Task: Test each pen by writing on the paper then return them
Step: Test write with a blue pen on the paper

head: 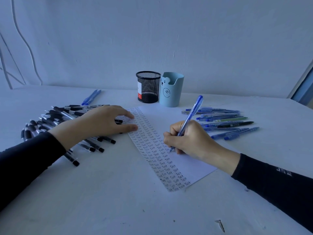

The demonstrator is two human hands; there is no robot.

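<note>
Columns of "Test" fill the left part of the paper (191,168); the right hand (191,141), fingers clamped on a blue pen (191,114), writes there; the left hand (105,122), fingers apart, presses its edge; the cups (149,89) behind it seem empty, so returning remains.

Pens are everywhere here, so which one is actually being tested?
The blue pen gripped in the right hand, tip on the paper. Every other pen lies flat on the table: black ones by the left hand, mostly blue ones opposite.
</note>
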